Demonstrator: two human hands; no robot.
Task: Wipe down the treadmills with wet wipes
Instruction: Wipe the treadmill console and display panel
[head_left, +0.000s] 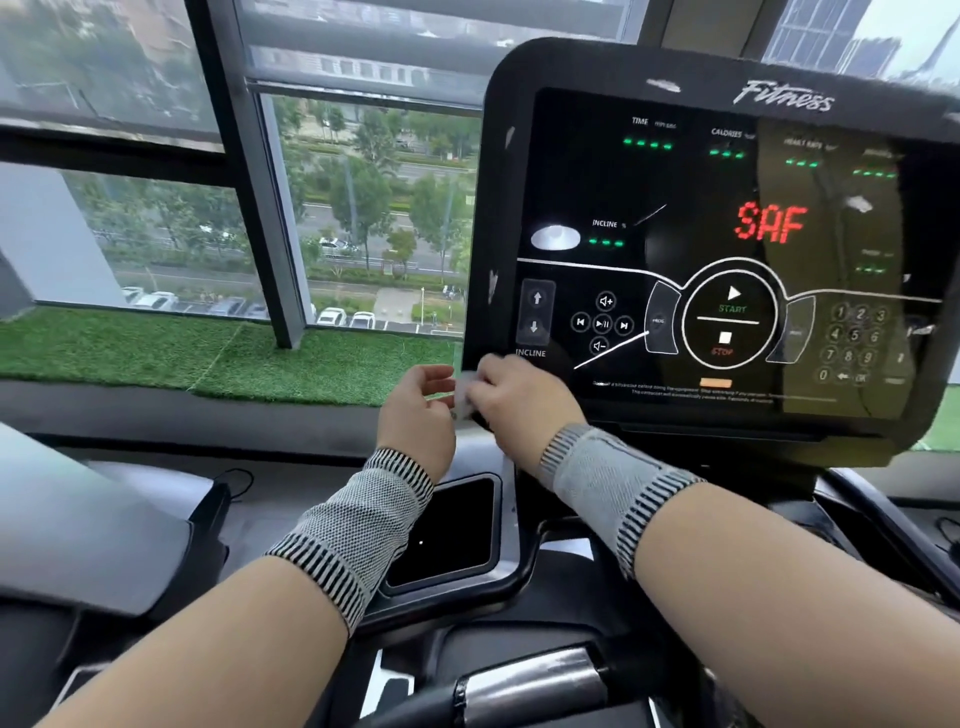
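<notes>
Head view: I look down at both hands in front of a treadmill console (727, 234).
Wipe: a small white wipe (466, 395) sits at the console's lower left corner, between my two hands.
Right hand: my right hand (519, 397) has its fingers curled over the wipe and grips it — knuckles toward me.
Left hand: my left hand (418, 410) is just beside the wipe, fingers loosely bent and spread; I cannot tell whether it touches the wipe.
Wrists: both wear grey knit wristbands (613, 483).
Console: the screen reads "SAF" in red, with START and STOP buttons below.
Below: a dark tray (452, 530) lies under my left wrist.
Beyond: a window (363, 208) — trees and parked cars outside.
</notes>
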